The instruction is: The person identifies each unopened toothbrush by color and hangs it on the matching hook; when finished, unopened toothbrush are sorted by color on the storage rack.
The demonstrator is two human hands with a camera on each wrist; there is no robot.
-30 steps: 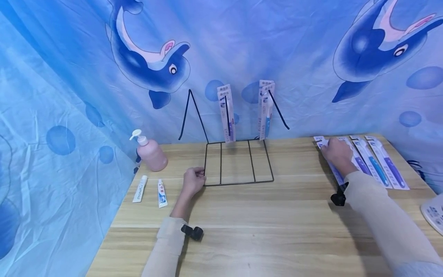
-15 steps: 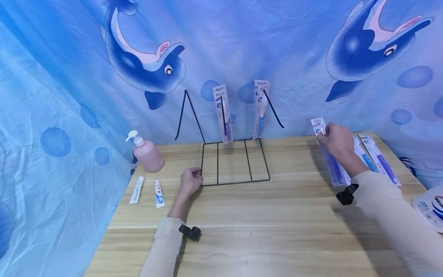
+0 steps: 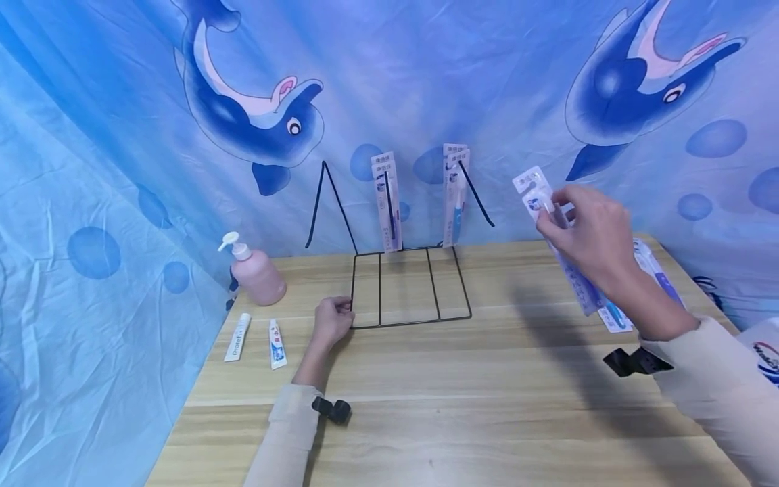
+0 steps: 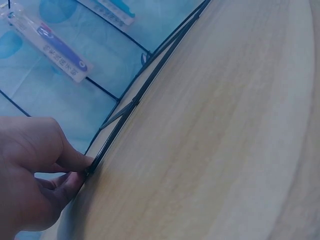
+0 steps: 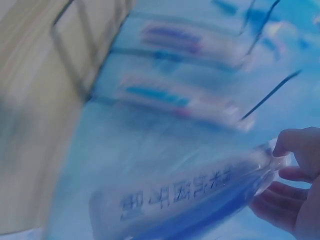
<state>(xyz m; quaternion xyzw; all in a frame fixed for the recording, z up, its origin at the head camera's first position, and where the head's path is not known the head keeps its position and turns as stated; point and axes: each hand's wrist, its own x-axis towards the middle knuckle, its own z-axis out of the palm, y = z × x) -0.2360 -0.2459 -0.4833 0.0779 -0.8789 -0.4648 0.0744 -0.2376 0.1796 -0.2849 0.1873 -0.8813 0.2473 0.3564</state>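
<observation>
A packaged toothbrush (image 3: pixel 571 274) is held up over the right part of the wooden table (image 3: pixel 389 412), well apart from the wire rack (image 3: pixel 433 284). It is pinched near its upper end, below the hang hole, between the thumb and fingers of the right hand (image 3: pixel 599 237), which are bent in close against the pack. The pack is tilted, its top leaned toward the left and its purplish-blue brush seen through the clear plastic. In the right wrist view its printed characters are blurred.

The near left corner of the rack's base is gripped between the thumb and curled fingers of the left hand (image 3: pixel 333 320), as is shown closely in the left wrist view. Purple toothbrush packs (image 3: pixel 382 203) are hung on the rack's middle hook, and blue toothbrush packs (image 3: pixel 453 203) on the right one.

Further toothbrush packs (image 3: pixel 660 267) are laid on the table behind the right forearm, by which they are partly hidden. At the left, a pink pump bottle (image 3: pixel 259 279) is stood upright, with a white tube (image 3: pixel 238 337) and a smaller tube (image 3: pixel 277 345) laid nearer. Dolphins are printed on the blue curtain (image 3: pixel 395 81) behind.
</observation>
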